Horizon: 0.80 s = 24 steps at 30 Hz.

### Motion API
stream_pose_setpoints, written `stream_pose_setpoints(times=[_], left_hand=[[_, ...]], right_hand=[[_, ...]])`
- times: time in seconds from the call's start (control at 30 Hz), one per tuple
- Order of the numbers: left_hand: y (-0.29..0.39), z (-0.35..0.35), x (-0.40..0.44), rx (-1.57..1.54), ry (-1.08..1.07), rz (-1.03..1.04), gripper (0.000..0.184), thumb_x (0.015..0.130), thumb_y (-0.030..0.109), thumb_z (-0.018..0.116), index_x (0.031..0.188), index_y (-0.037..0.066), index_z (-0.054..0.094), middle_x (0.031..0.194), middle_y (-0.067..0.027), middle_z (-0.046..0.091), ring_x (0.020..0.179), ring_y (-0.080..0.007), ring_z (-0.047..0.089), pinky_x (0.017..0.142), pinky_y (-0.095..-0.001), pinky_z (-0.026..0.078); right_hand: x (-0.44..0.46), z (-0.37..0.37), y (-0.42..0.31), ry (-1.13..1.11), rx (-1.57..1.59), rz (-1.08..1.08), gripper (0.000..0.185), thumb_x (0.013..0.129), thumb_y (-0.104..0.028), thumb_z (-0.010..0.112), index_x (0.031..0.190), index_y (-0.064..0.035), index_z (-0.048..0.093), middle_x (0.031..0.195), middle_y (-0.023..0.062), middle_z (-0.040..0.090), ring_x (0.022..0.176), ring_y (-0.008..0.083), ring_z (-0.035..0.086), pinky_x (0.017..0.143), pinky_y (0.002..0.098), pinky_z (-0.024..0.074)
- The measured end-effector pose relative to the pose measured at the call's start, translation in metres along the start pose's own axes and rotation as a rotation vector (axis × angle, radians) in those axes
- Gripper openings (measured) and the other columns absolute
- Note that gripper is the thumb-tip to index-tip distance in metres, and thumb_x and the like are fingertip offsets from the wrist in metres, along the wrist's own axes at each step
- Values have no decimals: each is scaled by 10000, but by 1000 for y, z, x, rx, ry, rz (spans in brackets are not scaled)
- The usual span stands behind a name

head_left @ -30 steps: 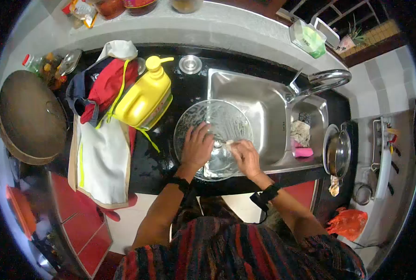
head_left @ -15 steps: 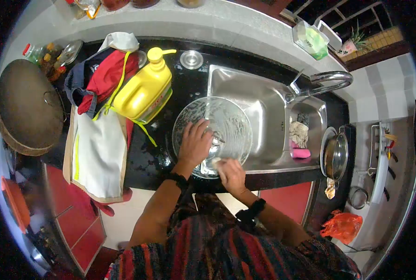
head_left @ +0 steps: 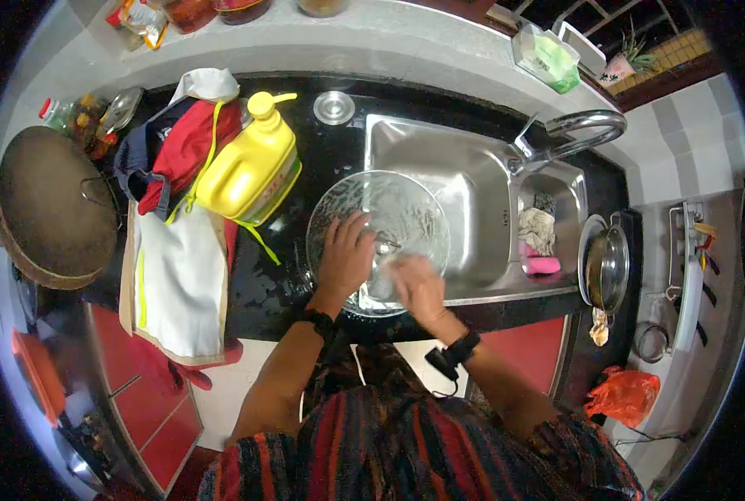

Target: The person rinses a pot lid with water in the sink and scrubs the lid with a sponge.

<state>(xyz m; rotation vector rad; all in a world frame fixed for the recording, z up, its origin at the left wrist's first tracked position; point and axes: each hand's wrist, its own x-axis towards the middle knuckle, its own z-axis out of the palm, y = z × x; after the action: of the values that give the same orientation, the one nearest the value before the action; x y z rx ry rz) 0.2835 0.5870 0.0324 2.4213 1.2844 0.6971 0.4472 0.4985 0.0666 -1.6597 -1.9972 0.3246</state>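
A round, clear glass lid lies across the black counter and the sink's near left edge, streaked with whitish foam. A small metal fitting shows at its middle. My left hand holds the lid from its left part, fingers curved over the glass and tips close to the metal fitting. Over the lid's lower right part is my right hand, smeared by motion, its fingers bunched around something small and pale that I cannot make out. Left of the lid stands a yellow pump bottle.
On the right is a steel sink with a faucet; its small basin holds a cloth and a pink item. A brown pan and draped fabrics lie left. A drain strainer sits behind the lid.
My right hand has moved slightly up and across the lid, and is now blurred. My left hand stays on the lid. The whole view has shifted a little.
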Motion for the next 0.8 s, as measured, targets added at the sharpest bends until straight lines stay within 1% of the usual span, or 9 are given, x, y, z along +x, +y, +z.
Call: stream_pose_setpoints(times=[0.1, 0.17, 0.2, 0.3, 0.47, 0.57, 0.7, 0.77, 0.8], left_hand=[[-3, 0, 1, -6, -5, -13, 208, 872, 169, 569, 1049, 83, 637, 1325, -100, 519, 1324, -258, 408, 1134, -488, 247], [-2, 5, 0, -31, 40, -9, 207, 872, 128, 549, 1054, 82, 635, 1318, -101, 521, 1328, -256, 406, 1136, -485, 247], [-2, 4, 0, -32, 41, -10, 207, 872, 128, 549, 1054, 82, 635, 1318, -101, 521, 1328, -256, 406, 1136, -485, 247], [-5, 2, -3, -71, 50, -14, 206, 873, 100, 535, 1052, 82, 636, 1314, -105, 522, 1324, -260, 413, 1133, -479, 258], [-7, 6, -3, -107, 63, -23, 216, 850, 60, 513, 1039, 39, 614, 1311, -135, 513, 1302, -298, 432, 1119, -498, 288], [-6, 4, -2, -71, 37, -26, 261, 828, 68, 546, 1083, 28, 584, 1325, -140, 495, 1306, -321, 421, 1120, -496, 287], [-4, -3, -2, -184, 51, -19, 302, 836, 140, 586, 1115, 25, 571, 1340, -146, 488, 1344, -312, 374, 1127, -538, 234], [3, -16, 3, -244, 27, 29, 388, 813, 157, 602, 1176, 32, 541, 1365, -151, 468, 1361, -326, 346, 1114, -616, 187], [9, -14, 7, -162, -26, 6, 442, 793, 226, 664, 1184, 53, 555, 1364, -125, 484, 1351, -328, 368, 1106, -641, 156]], right_hand=[[12, -1, 9, 64, -13, 168, 155, 779, -110, 665, 929, -72, 675, 989, 148, 640, 865, 350, 602, 762, 428, 508], [-2, 16, 0, 135, -87, -33, 172, 750, -65, 662, 921, -68, 681, 936, 92, 621, 854, 309, 591, 719, 408, 503], [-4, 15, -10, 18, 2, -79, 196, 724, -64, 665, 919, -60, 680, 959, 100, 627, 881, 314, 592, 748, 409, 509], [15, 4, -13, 20, -20, -129, 231, 694, -83, 677, 923, -52, 674, 981, 109, 629, 909, 322, 590, 767, 410, 511], [-2, -24, 57, 118, -218, 202, 140, 863, -168, 629, 940, -63, 680, 920, 133, 640, 864, 347, 599, 752, 423, 511], [-2, -26, 82, 160, -284, 245, 127, 865, -166, 613, 913, -54, 651, 913, 132, 607, 809, 366, 570, 700, 459, 480], [-22, -5, 37, 161, -118, 69, 162, 787, -107, 629, 936, -45, 645, 923, 149, 596, 836, 367, 562, 726, 455, 489], [-38, -9, 13, -10, -58, -101, 179, 761, -88, 650, 934, -44, 671, 989, 128, 616, 878, 356, 577, 738, 431, 501], [-38, -14, 7, -53, -51, -103, 168, 765, -96, 650, 924, -47, 670, 992, 129, 618, 878, 352, 579, 732, 433, 500]])
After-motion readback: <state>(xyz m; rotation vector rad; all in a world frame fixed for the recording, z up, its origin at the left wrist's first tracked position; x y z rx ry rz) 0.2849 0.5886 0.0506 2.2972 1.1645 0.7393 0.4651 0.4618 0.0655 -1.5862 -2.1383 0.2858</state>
